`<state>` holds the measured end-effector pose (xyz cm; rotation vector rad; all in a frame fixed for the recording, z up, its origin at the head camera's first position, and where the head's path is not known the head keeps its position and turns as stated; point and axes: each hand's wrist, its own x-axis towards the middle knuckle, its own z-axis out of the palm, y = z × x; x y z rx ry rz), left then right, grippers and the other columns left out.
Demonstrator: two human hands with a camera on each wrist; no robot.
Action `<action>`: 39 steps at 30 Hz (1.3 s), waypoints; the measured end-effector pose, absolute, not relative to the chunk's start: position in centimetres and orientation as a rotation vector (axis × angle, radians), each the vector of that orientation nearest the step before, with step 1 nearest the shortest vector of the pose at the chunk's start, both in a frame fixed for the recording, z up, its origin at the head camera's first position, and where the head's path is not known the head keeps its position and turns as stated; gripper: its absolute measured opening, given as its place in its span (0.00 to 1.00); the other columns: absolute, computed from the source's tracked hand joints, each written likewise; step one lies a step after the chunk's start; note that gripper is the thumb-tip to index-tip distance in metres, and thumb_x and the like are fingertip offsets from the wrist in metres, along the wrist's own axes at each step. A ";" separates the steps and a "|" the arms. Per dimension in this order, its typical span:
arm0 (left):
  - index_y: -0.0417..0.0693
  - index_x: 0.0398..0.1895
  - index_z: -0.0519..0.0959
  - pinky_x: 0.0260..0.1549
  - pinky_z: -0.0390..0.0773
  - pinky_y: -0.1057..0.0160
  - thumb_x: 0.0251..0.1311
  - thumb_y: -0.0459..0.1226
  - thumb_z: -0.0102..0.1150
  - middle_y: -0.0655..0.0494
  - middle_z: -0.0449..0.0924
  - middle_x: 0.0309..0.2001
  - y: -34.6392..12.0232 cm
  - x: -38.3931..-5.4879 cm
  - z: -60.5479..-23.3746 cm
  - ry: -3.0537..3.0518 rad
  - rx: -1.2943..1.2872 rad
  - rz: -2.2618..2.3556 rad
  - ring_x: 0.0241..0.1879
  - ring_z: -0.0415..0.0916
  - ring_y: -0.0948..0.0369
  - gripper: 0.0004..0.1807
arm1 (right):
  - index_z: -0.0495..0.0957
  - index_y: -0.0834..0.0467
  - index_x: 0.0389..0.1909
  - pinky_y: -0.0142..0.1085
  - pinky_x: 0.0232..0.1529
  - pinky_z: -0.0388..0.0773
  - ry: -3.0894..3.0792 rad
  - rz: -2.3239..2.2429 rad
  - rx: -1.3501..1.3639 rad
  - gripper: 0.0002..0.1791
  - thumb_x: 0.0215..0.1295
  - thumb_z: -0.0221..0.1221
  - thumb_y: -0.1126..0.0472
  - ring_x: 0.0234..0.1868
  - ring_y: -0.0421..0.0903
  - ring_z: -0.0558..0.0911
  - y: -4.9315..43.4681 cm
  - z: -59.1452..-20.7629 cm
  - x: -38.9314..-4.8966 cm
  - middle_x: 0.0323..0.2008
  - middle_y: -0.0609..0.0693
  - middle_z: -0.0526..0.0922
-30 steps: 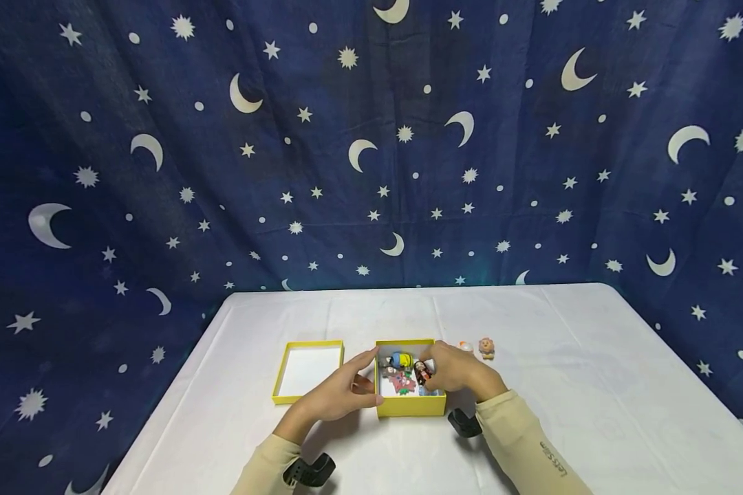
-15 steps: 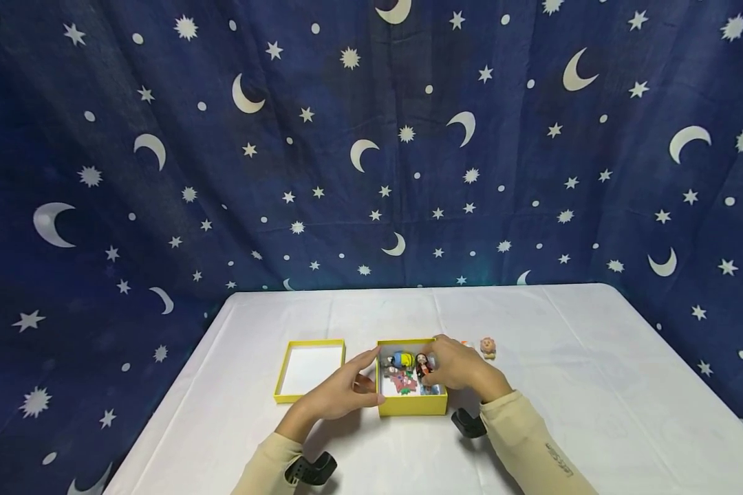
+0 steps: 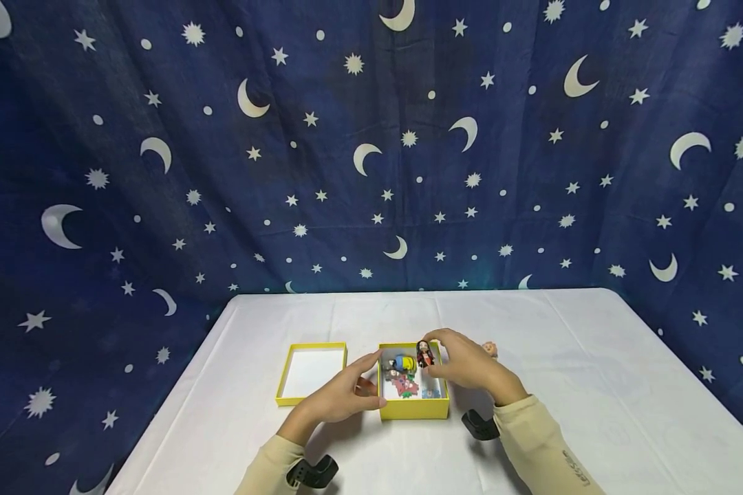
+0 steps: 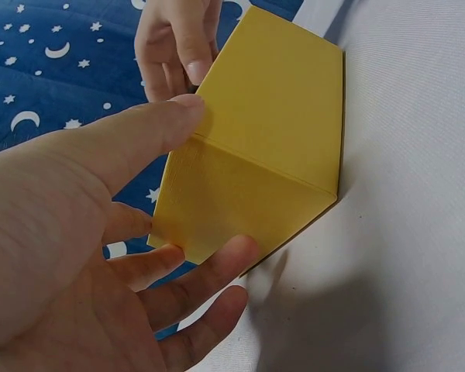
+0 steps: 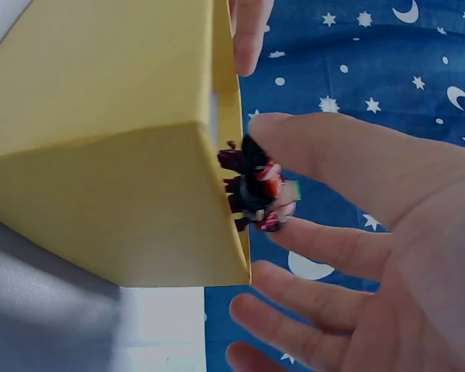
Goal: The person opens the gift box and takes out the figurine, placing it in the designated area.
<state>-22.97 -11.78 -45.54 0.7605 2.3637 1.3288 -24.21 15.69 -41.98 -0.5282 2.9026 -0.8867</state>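
A yellow box [image 3: 413, 410] stands on the table, its top uncovered. My left hand [image 3: 343, 393] holds its left side, thumb at the near corner and index finger by the far one; the other fingers lie loosely along the wall. My right hand [image 3: 470, 364] pinches a small toy figure [image 3: 424, 353] with long black hair and red-and-black clothes between thumb and index finger, at the box's right rim. In the right wrist view the figure [image 5: 256, 186] shows just over the rim. Inside the box lie a blue-and-yellow toy [image 3: 404, 363], a pinkish-red toy [image 3: 404, 385] and a light-blue piece [image 3: 430, 394].
Left of the box lies a yellow-rimmed lid [image 3: 309, 375] with its white inside up. A small orange-pink figure [image 3: 490, 349] on the white table [image 3: 582, 385] is partly hidden behind my right hand. A star-and-moon curtain [image 3: 322, 165] hangs behind.
My right hand has lifted the black-haired figure up from inside the box to its right rim and moved slightly right. My left hand has stayed on the box.
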 end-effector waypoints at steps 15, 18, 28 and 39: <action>0.45 0.81 0.51 0.51 0.81 0.59 0.62 0.39 0.69 0.38 0.51 0.79 -11.6 -22.9 -45.5 2.370 0.751 1.323 0.50 0.79 0.56 0.49 | 0.72 0.55 0.68 0.34 0.26 0.69 2.963 -1.194 -0.508 0.34 0.60 0.70 0.60 0.31 0.39 0.76 17.2 -42.2 -24.6 0.52 0.57 0.86; 0.44 0.81 0.51 0.51 0.80 0.58 0.62 0.39 0.69 0.38 0.52 0.79 -11.7 -22.9 -45.5 2.374 0.755 1.321 0.50 0.79 0.56 0.49 | 0.70 0.56 0.69 0.32 0.26 0.70 2.966 -1.233 -0.554 0.35 0.61 0.69 0.60 0.28 0.38 0.75 17.3 -42.2 -24.8 0.51 0.59 0.86; 0.40 0.81 0.50 0.53 0.80 0.60 0.62 0.40 0.68 0.37 0.51 0.79 -11.8 -22.9 -45.8 2.361 0.787 1.324 0.50 0.78 0.57 0.49 | 0.70 0.57 0.69 0.31 0.27 0.72 2.976 -1.286 -0.551 0.34 0.62 0.67 0.63 0.26 0.38 0.73 18.3 -41.3 -24.5 0.49 0.60 0.84; 0.39 0.81 0.50 0.52 0.80 0.63 0.62 0.39 0.68 0.36 0.50 0.79 -11.8 -23.0 -45.8 2.358 0.788 1.327 0.50 0.79 0.58 0.49 | 0.67 0.59 0.73 0.32 0.25 0.73 3.005 -1.296 -0.555 0.34 0.66 0.65 0.62 0.28 0.39 0.74 20.2 -39.7 -24.1 0.52 0.62 0.82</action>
